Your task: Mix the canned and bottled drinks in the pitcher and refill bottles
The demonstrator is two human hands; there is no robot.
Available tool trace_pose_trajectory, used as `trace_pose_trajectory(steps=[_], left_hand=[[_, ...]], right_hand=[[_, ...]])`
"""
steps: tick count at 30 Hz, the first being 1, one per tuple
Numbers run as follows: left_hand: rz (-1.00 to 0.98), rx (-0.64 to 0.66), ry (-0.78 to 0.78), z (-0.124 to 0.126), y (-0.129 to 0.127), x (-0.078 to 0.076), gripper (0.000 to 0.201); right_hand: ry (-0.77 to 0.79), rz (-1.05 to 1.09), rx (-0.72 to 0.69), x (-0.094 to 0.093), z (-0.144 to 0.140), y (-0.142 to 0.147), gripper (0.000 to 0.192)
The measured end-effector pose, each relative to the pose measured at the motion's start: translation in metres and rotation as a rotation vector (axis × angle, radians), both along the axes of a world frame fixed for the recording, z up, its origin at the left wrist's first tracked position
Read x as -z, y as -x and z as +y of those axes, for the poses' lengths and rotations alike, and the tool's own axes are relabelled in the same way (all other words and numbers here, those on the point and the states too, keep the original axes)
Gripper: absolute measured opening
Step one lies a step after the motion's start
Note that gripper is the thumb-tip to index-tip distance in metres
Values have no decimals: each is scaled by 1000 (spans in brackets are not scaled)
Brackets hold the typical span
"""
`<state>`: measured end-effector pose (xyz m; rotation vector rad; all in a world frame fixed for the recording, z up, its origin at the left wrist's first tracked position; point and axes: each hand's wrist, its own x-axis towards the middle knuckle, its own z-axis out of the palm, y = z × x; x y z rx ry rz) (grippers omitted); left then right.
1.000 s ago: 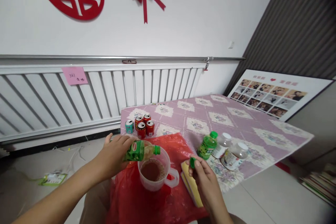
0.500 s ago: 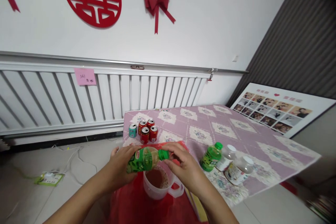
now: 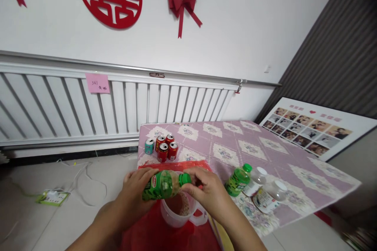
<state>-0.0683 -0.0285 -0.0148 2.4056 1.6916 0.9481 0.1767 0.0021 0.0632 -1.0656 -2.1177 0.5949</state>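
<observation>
My left hand (image 3: 134,188) is wrapped around a green-labelled drink bottle (image 3: 163,185), which lies nearly sideways above the pitcher. Its green cap (image 3: 185,179) is on the neck, and the thumb and fingers of my right hand (image 3: 203,188) are closed at it. A bit of red shows between those fingers; I cannot make out what it is. Below the bottle, a translucent plastic pitcher (image 3: 173,219) with a handle on its right holds brown, foamy liquid (image 3: 175,205). The pitcher stands on a red plastic sheet (image 3: 165,239), partly hidden by my hands.
Several red cans (image 3: 163,153) and a teal can (image 3: 149,146) stand at the table's back left. Another green-capped bottle (image 3: 238,180) and two white-capped bottles (image 3: 269,198) stand on the right of the flowered tablecloth (image 3: 224,151). A power strip (image 3: 53,197) with cables lies on the floor.
The view has shifted slightly. Both hands still hold the bottle over the pitcher, the bottle having moved a little lower in view. My right fingers stay at its cap.
</observation>
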Motion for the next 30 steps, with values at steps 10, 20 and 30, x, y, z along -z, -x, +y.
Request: trace_pose_trajectory(steps=[10, 20, 30], left_hand=[[110, -178, -152, -4, -3, 7, 53], [26, -198, -152, 13, -9, 15, 56], [-25, -206, -151, 22, -14, 18, 57]], right_hand=[[187, 38, 57, 6, 5, 3, 42], [234, 94, 35, 9, 22, 7, 19], [407, 293, 19, 12, 32, 14, 44]])
